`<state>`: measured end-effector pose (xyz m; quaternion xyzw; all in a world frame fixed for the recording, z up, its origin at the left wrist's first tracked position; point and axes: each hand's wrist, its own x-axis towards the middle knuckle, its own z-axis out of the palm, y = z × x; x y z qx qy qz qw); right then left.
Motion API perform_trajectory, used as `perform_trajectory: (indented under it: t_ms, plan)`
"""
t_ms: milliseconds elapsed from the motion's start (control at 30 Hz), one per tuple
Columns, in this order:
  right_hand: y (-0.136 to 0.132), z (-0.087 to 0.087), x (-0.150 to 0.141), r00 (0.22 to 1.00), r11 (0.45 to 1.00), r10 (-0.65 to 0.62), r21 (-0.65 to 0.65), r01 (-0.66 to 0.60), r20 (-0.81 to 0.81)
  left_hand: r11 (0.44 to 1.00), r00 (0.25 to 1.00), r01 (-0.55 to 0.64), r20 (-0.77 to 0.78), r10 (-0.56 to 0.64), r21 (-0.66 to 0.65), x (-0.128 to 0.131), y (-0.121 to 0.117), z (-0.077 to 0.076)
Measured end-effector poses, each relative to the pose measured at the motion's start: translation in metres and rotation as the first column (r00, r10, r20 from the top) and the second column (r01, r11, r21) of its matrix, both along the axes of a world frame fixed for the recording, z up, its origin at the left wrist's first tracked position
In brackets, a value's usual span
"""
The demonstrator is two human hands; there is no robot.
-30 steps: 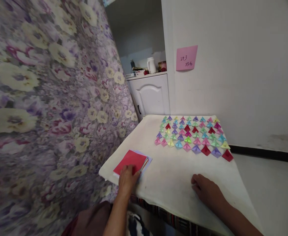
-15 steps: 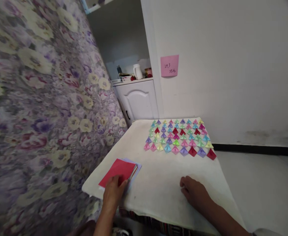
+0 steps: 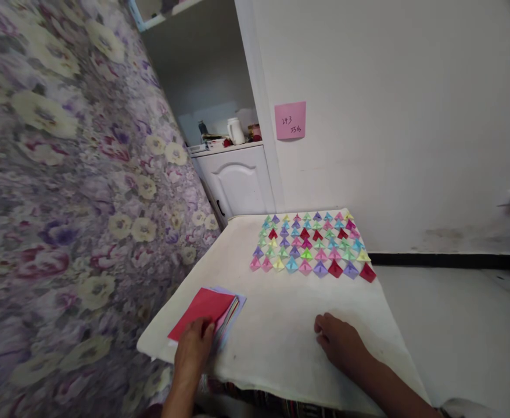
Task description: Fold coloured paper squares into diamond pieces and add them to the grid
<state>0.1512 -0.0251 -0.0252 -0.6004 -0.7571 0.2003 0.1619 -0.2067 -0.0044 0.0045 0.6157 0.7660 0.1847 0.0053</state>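
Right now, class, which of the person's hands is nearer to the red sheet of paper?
Left. The left hand touches the red sheet at its near edge; the right hand is well apart from it, off to the right at the tabletop.

The top sheet (image 3: 201, 307) is red, the curtain (image 3: 85, 203) purple-floral.

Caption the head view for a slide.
Left hand at the red sheet atop a paper stack, right hand apart, rows of folded colored papers beyond.
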Motion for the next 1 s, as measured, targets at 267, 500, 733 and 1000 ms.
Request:
perform_trajectory:
  t_ms: [267,500,733,1000]
  plan:
    - [0.0,0.001,-0.001,0.999,1.0,-0.008,-0.012,0.008,-0.039,0.985,0.996,-0.069,-0.047,0.077,0.158,0.012,-0.006,0.018]
    - [0.001,0.001,-0.001,0.979,0.997,-0.048,-0.061,0.036,-0.199,0.894,0.978,0.188,0.01,-0.21,0.408,0.061,-0.002,0.03]
    - [0.015,0.022,0.007,0.611,0.915,-0.307,-0.403,-0.022,-0.73,0.718,0.771,0.633,-0.144,-0.621,0.29,0.153,-0.011,0.024]
    - [0.016,0.036,0.038,-0.023,0.825,-0.551,-0.54,-0.165,-0.834,0.443,0.499,0.856,-0.201,-0.843,0.265,0.224,-0.027,0.006]
